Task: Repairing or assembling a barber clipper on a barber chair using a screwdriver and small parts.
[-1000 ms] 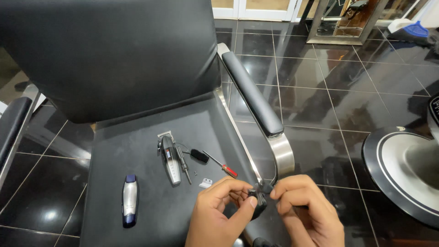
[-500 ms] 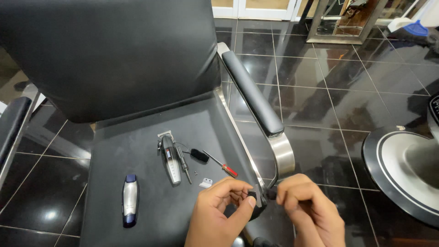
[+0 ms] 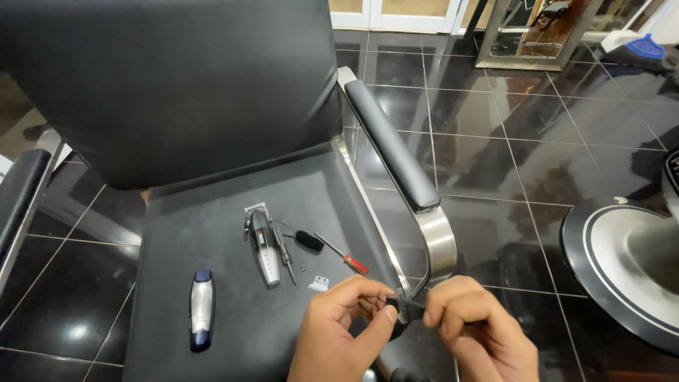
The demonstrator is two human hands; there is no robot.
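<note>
Here the left hand (image 3: pixel 346 332) and right hand (image 3: pixel 474 332) meet over the front edge of the black barber chair seat (image 3: pixel 212 283), both pinching a small black part (image 3: pixel 399 309) between thumb and fingertips, so each is clamped on it. The part sits between the two hands, at their fingertips, just in front of the chrome armrest support (image 3: pixel 438 240). Since it hangs past the seat edge, a slip of either grip could likely send it onto the dark tiled floor (image 3: pixel 530 170), where it would be hard to spot. On the seat lie a hair clipper (image 3: pixel 263 247), a red-handled screwdriver (image 3: pixel 341 255), a tiny screw (image 3: pixel 303 268) and a silver-and-blue trimmer (image 3: pixel 201 309).
</note>
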